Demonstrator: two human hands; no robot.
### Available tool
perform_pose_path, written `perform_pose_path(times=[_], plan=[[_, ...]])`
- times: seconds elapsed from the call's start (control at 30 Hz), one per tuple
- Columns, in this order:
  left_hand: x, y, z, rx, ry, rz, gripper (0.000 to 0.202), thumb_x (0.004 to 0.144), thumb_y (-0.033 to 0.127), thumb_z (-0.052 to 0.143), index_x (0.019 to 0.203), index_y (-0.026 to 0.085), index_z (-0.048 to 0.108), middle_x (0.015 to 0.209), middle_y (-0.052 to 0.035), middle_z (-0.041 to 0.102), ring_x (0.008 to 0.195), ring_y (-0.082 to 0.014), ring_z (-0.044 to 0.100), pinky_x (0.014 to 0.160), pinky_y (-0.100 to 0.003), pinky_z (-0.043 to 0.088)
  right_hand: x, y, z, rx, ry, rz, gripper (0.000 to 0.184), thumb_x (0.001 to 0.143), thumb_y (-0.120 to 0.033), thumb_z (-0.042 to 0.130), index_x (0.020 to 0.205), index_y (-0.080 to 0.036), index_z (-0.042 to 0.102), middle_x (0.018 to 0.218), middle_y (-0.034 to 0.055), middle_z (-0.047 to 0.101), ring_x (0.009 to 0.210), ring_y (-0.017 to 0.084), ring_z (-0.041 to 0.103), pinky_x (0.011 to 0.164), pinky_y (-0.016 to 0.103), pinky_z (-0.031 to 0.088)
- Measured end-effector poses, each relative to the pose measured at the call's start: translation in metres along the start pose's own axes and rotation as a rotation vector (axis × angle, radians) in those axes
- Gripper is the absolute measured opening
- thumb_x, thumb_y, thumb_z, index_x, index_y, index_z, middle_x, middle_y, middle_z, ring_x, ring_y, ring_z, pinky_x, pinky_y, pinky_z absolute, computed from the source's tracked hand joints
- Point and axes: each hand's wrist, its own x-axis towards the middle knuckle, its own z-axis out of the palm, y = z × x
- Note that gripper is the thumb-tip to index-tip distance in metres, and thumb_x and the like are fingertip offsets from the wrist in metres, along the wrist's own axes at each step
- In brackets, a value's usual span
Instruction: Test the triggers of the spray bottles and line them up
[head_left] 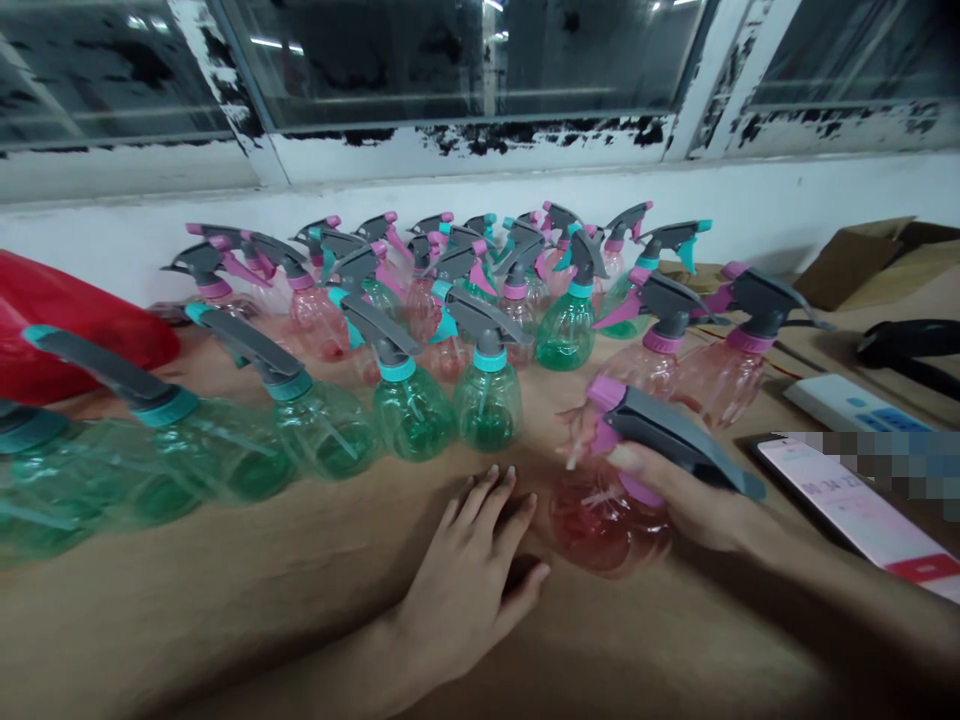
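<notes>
Far left sits a red bag (75, 330); next comes a row of green bottles (330, 430), a mixed cluster (424, 305) crowding behind; here's the left hand (469, 570), palm down at the table (225, 610), fingers loosely spread, holding nothing. Just to its right, a pink bottle (607, 525) leans in the right hand (697, 490), which grips it around the neck; further right, a phone (847, 510) lies screen up, a box (870, 260) well behind it.
</notes>
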Motion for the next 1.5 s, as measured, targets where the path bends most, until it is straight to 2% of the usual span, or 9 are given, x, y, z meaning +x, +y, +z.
perform_pose_path(times=[0.17, 0.27, 0.33, 0.4, 0.6, 0.83, 1.03, 1.2, 1.5], plan=[[-0.001, 0.001, 0.001, -0.006, 0.019, -0.005, 0.047, 0.089, 0.035, 0.055, 0.130, 0.014, 0.048, 0.142, -0.0148, 0.040, 0.131, -0.0322, 0.034, 0.100, -0.051, 0.038, -0.001, -0.005, -0.005, -0.009, -0.007, 0.047, 0.029, 0.083, -0.050, 0.056, 0.070, -0.025, 0.064, 0.061, -0.0013, 0.061, 0.054, 0.015, 0.058, 0.049, 0.027, 0.048], [-0.002, 0.001, 0.001, -0.011, 0.018, -0.004, 0.048, 0.089, 0.036, 0.056, 0.130, 0.014, 0.048, 0.143, -0.0146, 0.039, 0.131, -0.0321, 0.034, 0.101, -0.050, 0.037, -0.001, 0.001, -0.006, 0.060, -0.036, 0.047, 0.023, 0.085, -0.047, 0.055, 0.087, -0.028, 0.068, 0.081, -0.0002, 0.070, 0.076, 0.020, 0.066, 0.072, 0.032, 0.053], [-0.002, 0.001, 0.001, -0.009, 0.016, -0.004, 0.049, 0.089, 0.037, 0.056, 0.131, 0.014, 0.048, 0.143, -0.0147, 0.038, 0.131, -0.0319, 0.034, 0.101, -0.051, 0.037, -0.002, 0.006, -0.004, 0.126, -0.035, 0.040, 0.022, 0.087, -0.043, 0.055, 0.097, -0.030, 0.069, 0.096, -0.0003, 0.072, 0.092, 0.022, 0.067, 0.090, 0.036, 0.049], [-0.001, 0.001, 0.000, -0.011, 0.011, -0.006, 0.049, 0.089, 0.037, 0.056, 0.131, 0.014, 0.047, 0.144, -0.0147, 0.038, 0.131, -0.0318, 0.034, 0.101, -0.050, 0.037, -0.003, 0.008, -0.001, 0.164, -0.020, 0.051, 0.022, 0.088, -0.041, 0.055, 0.099, -0.029, 0.070, 0.098, 0.0005, 0.073, 0.098, 0.023, 0.066, 0.095, 0.038, 0.046], [0.001, 0.001, -0.001, -0.023, 0.018, -0.006, 0.046, 0.089, 0.036, 0.056, 0.129, 0.013, 0.049, 0.141, -0.0152, 0.041, 0.130, -0.0324, 0.035, 0.101, -0.051, 0.037, -0.005, 0.008, 0.001, 0.148, 0.019, 0.053, 0.026, 0.086, -0.041, 0.059, 0.106, -0.028, 0.068, 0.086, 0.0011, 0.074, 0.080, 0.020, 0.069, 0.087, 0.040, 0.050], [0.000, 0.001, 0.000, -0.019, 0.021, -0.007, 0.047, 0.088, 0.035, 0.057, 0.129, 0.013, 0.049, 0.141, -0.0153, 0.040, 0.130, -0.0324, 0.035, 0.100, -0.051, 0.037, -0.009, 0.012, 0.001, 0.081, 0.143, 0.060, 0.023, 0.083, -0.040, 0.063, 0.102, -0.030, 0.069, 0.086, -0.0002, 0.073, 0.078, 0.019, 0.067, 0.073, 0.033, 0.053], [0.000, 0.002, 0.000, -0.021, 0.034, -0.002, 0.046, 0.089, 0.036, 0.054, 0.129, 0.014, 0.049, 0.142, -0.0147, 0.040, 0.130, -0.0320, 0.035, 0.099, -0.051, 0.038, -0.006, 0.010, 0.005, 0.201, 0.043, 0.061, 0.022, 0.085, -0.035, 0.061, 0.106, -0.029, 0.067, 0.087, -0.0003, 0.073, 0.088, 0.020, 0.068, 0.092, 0.039, 0.048], [-0.001, 0.002, 0.001, -0.022, 0.030, -0.005, 0.048, 0.088, 0.035, 0.057, 0.130, 0.013, 0.048, 0.142, -0.0154, 0.039, 0.130, -0.0329, 0.035, 0.100, -0.051, 0.038, -0.002, 0.005, 0.004, 0.188, 0.039, 0.038, 0.022, 0.084, -0.035, 0.063, 0.105, -0.030, 0.068, 0.087, -0.0011, 0.073, 0.090, 0.021, 0.068, 0.098, 0.041, 0.044], [0.001, 0.001, 0.000, -0.038, 0.035, -0.007, 0.046, 0.090, 0.036, 0.054, 0.129, 0.014, 0.049, 0.141, -0.0143, 0.041, 0.130, -0.0320, 0.035, 0.100, -0.050, 0.038, -0.006, 0.008, 0.002, 0.134, 0.060, 0.076, 0.021, 0.085, -0.038, 0.061, 0.102, -0.029, 0.070, 0.091, -0.0007, 0.074, 0.095, 0.019, 0.066, 0.096, 0.036, 0.048]])
